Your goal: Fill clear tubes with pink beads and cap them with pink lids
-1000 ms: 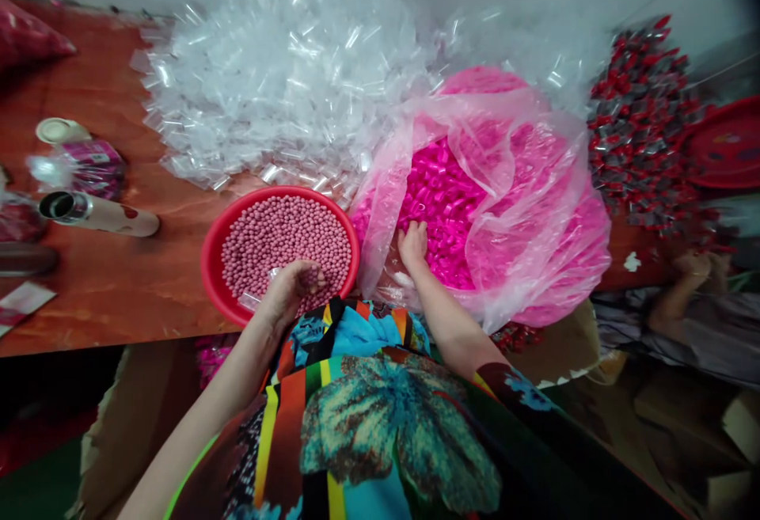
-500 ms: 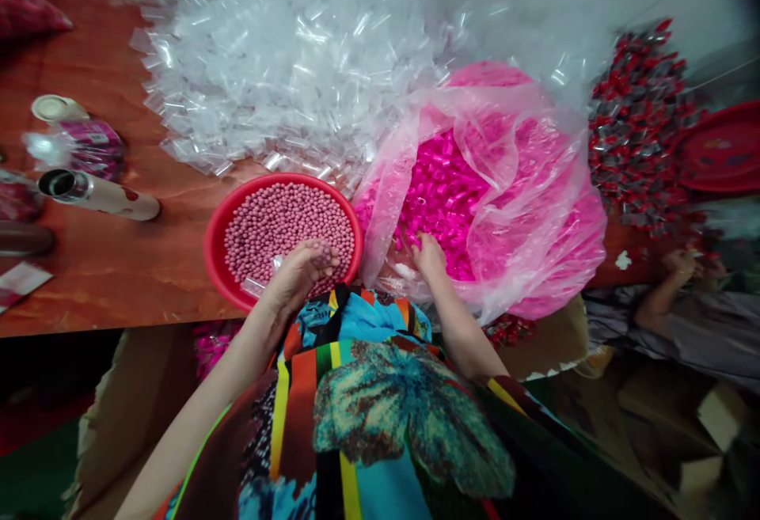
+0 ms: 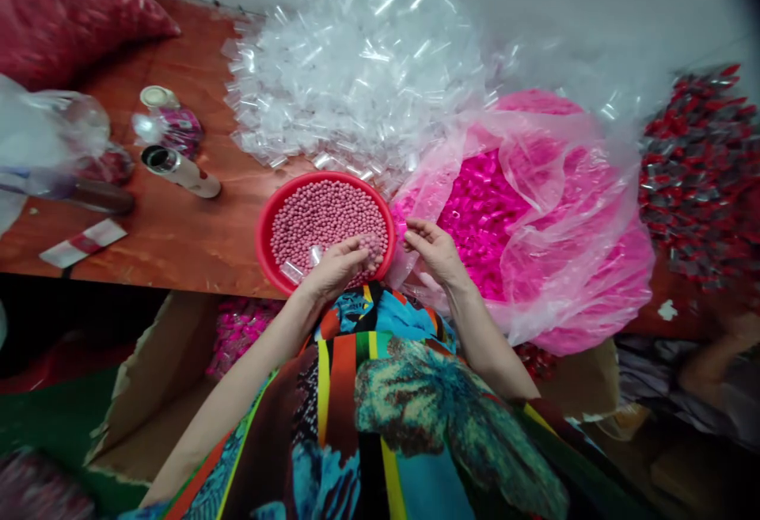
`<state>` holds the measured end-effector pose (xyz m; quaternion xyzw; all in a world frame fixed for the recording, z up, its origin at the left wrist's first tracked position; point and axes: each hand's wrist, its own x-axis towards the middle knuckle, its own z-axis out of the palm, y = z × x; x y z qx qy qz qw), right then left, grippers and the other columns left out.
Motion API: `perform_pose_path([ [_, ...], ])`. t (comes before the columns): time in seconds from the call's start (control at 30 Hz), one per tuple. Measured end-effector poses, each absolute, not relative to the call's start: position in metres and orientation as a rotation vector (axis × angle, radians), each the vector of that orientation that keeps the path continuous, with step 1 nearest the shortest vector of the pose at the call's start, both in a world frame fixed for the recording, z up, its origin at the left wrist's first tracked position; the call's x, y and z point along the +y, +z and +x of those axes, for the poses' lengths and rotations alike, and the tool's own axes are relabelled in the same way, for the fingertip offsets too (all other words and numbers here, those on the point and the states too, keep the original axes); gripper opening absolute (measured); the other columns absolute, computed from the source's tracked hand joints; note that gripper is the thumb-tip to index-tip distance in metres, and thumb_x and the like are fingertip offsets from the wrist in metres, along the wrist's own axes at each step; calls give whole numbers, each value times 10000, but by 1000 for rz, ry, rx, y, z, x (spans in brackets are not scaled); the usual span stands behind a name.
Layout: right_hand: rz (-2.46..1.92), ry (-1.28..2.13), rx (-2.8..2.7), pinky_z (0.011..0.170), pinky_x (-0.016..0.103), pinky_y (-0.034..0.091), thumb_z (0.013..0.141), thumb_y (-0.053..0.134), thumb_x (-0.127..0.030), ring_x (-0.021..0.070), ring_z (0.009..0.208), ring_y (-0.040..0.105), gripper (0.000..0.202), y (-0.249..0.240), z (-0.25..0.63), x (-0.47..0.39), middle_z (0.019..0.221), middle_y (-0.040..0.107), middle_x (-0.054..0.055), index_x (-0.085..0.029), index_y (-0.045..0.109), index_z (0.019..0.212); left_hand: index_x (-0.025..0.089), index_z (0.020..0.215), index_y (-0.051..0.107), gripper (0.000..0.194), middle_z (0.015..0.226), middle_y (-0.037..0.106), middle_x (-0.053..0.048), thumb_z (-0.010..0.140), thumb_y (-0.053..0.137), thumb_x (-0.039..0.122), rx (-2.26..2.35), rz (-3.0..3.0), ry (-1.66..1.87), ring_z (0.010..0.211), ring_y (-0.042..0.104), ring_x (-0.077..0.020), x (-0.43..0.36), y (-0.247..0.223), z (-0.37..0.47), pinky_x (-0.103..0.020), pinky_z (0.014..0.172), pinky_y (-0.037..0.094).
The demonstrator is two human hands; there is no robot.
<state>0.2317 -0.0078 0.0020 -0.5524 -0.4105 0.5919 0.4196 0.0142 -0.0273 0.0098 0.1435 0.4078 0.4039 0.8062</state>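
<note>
A red bowl point(image 3: 265, 247) full of small pink beads point(image 3: 324, 215) sits in front of me. Over its near right side, my left hand point(image 3: 341, 267) curls its fingers around a clear plastic tube point(image 3: 369, 247) that seems to have beads in it; the fingers partly hide it. Just past the bowl's right rim, my right hand point(image 3: 436, 251) pinches a small bright pink cap point(image 3: 401, 227). Clear tubes point(image 3: 292, 271) lie on the beads by my left wrist. To the right, an open plastic bag point(image 3: 570, 227) holds many loose pink caps point(image 3: 484, 203).
Behind the bowl rises a heap of clear tubes point(image 3: 356, 69). A flask point(image 3: 181, 172), a red-filled bag point(image 3: 71, 13) and a card point(image 3: 83, 243) are on the left of the table. Red and silver pieces point(image 3: 701, 180) are piled at right, near another person's arm point(image 3: 712, 370).
My right hand has come out of the bag of caps and moved left toward the bowl with a pink cap. My left hand stays over the beads. The view has swung left.
</note>
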Motion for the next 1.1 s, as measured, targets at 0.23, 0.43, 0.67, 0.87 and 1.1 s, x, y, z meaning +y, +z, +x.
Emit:
perform_pose_path([
  [0.23,-1292,1457,-1456,923,394,583,884,764,-499,207,978,686,365,16,195,6,1079,758,48,-249,774,1150,188,1176,815,425,1051,776,-76,753,818,144,831,437,880,881,680,-170,-37,14,4,-279,762,511],
  [0.43,-1183,1319,-1825,964,401,568,976,684,-379,217,1044,695,239,18,193,11,1102,753,56,-261,798,1150,264,1064,857,311,1048,795,-90,780,746,207,805,446,861,871,648,-235,-37,8,-6,-365,746,499],
  [0.67,-1108,1250,-2098,952,396,561,1008,621,-258,225,1039,693,241,24,195,16,1097,744,70,-259,801,1168,232,914,828,133,996,778,-102,828,731,259,856,369,899,875,639,-229,-41,1,-9,-370,775,500],
  [0.87,-1230,1154,-1966,961,427,561,985,639,-327,241,1013,679,220,20,182,12,1069,742,66,-267,804,1120,148,977,797,146,986,754,-124,859,733,205,882,277,936,778,657,-179,-42,1,-7,-285,627,449],
  [1.1,-1259,1277,-1751,925,404,558,938,689,-382,223,969,698,157,12,171,6,995,762,33,-278,804,959,130,986,767,210,900,723,-78,834,851,249,882,204,972,744,644,-148,-45,-5,-3,-259,647,470],
])
